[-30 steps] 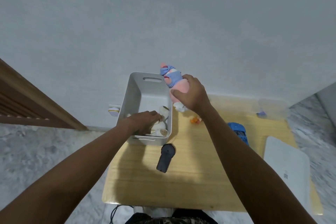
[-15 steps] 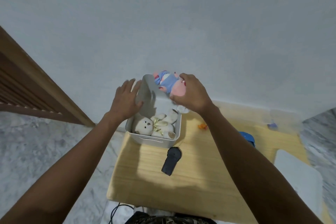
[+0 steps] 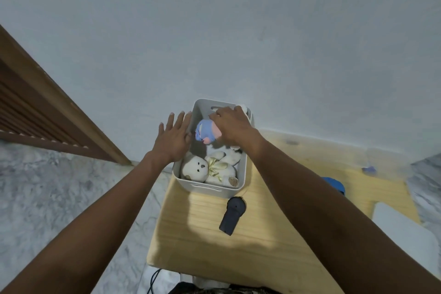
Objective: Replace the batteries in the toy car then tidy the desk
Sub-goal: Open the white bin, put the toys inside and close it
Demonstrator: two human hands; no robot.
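Your right hand (image 3: 232, 126) is closed on the pink-and-blue doll (image 3: 206, 132), pressing it into the grey bin (image 3: 212, 188) above the white bear (image 3: 210, 169). Your left hand (image 3: 173, 137), fingers spread, braces the bin's wall. The doll looks soft and light; grip its body.

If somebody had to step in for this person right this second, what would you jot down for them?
Left hand: open, fingers spread, resting against the outer left wall of the grey bin.
Right hand: inside the bin, closed on the pink-and-blue doll, which is low in the bin but not released.
White teddy bear already lies in the bin.
Left on the wooden desk: dark handheld device in front of the bin, blue toy car partly hidden behind the right forearm, white pad at the right edge.
Battery state cannot be judged.
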